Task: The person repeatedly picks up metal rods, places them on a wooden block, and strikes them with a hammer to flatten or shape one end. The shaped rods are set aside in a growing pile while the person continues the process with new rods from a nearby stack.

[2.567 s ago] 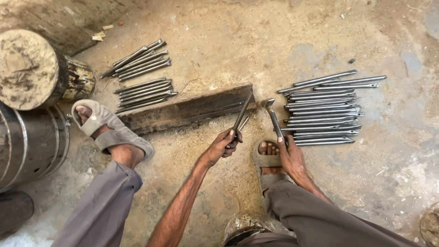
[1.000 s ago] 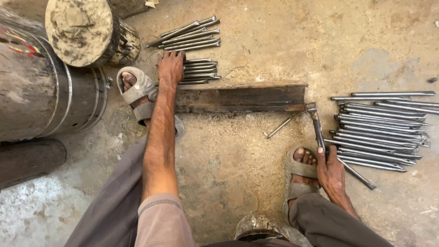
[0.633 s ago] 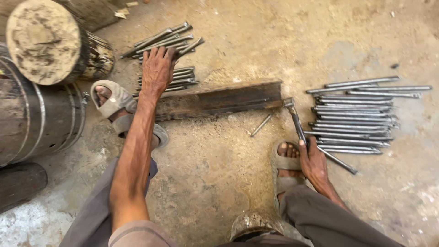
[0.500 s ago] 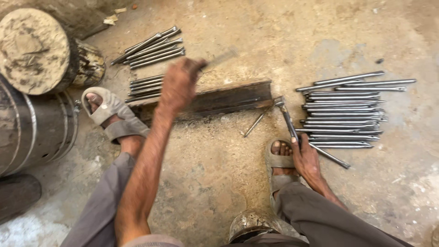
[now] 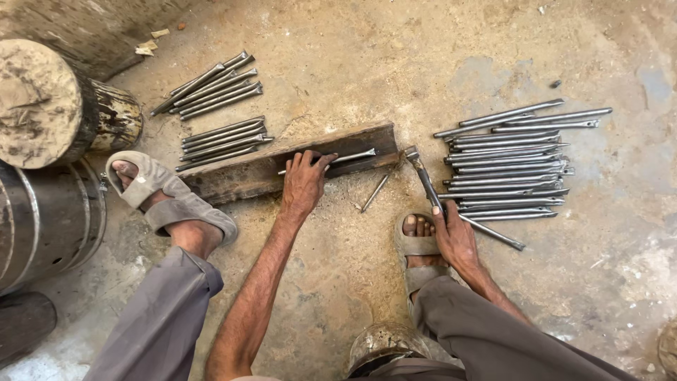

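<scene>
A person squats on a rough concrete floor [image 5: 367, 63], seen from above. At the centre of the frame the left hand [image 5: 305, 185] presses a thin steel rod [image 5: 331, 160] flat along a dark, rusted iron bar [image 5: 247, 175], fingers spread over the rod. Lower right of centre, the right hand [image 5: 455, 236] grips the handle of a small hammer [image 5: 422, 176], whose head rests near the right end of the bar. A single loose rod [image 5: 376, 192] lies on the floor between bar and hammer. A stack of similar rods [image 5: 511, 166] fills the right of the frame; two smaller bundles [image 5: 211, 116] lie at upper left, beyond the bar. A sandalled foot [image 5: 169, 201] braces against the bar's left end; a wooden stump [image 5: 49, 106] stands at far left.
</scene>
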A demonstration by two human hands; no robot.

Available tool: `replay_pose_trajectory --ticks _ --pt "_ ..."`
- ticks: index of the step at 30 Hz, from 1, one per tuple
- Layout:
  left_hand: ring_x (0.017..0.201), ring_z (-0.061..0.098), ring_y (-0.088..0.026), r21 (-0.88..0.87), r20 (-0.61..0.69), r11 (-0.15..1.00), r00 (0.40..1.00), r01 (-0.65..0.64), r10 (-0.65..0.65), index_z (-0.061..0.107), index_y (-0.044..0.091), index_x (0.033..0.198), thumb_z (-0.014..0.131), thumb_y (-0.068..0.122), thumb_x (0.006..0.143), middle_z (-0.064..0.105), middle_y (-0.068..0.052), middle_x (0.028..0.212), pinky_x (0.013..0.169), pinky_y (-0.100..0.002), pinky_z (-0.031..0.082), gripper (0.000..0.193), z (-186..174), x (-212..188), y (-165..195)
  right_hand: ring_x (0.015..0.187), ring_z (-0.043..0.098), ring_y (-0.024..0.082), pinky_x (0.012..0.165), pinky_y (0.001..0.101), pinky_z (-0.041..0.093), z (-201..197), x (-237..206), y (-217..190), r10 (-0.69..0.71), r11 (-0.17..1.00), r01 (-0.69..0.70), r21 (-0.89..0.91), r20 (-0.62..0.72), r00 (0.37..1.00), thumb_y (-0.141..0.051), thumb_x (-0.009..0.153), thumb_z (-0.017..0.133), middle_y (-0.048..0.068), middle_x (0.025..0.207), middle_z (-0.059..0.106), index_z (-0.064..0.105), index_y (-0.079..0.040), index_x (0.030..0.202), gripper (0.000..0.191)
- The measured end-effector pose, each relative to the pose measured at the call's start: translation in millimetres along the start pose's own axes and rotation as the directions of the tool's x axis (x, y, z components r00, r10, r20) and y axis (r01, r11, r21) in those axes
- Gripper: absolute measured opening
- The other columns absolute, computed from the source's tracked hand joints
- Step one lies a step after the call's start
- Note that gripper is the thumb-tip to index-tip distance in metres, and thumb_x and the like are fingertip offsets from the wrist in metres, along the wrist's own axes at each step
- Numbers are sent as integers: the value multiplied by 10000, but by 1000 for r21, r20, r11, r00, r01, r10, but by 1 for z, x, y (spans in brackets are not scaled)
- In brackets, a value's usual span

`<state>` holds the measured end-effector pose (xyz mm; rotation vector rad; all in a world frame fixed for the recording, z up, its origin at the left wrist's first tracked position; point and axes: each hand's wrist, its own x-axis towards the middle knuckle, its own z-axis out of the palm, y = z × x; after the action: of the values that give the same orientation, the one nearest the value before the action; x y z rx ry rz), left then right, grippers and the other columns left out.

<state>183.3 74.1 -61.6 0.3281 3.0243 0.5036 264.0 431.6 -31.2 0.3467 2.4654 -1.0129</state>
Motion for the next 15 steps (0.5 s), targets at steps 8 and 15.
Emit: replay_pose_trajectory --ticks 8,15 --pt "998 574 -242 -67 -100 997 994 -47 40 674 252 1341 642 27 976 623 -76 1115 879 -452 510 430 2 -4 1 490 666 369 442 514 495 1 2 0 36 999 -36 -28 30 999 -450 1066 403 164 604 641 476 -79 1275 431" --pt "920 575 -215 -133 -50 991 999 -14 7 728 223 1271 690 93 977 647 -64 1056 828 -363 508 324 8 7 0 558 679 398 496 533 490 4 2 2 -27 998 27 -50 -2 1000 -449 1081 404 189 643 658 483 -79 1276 426"
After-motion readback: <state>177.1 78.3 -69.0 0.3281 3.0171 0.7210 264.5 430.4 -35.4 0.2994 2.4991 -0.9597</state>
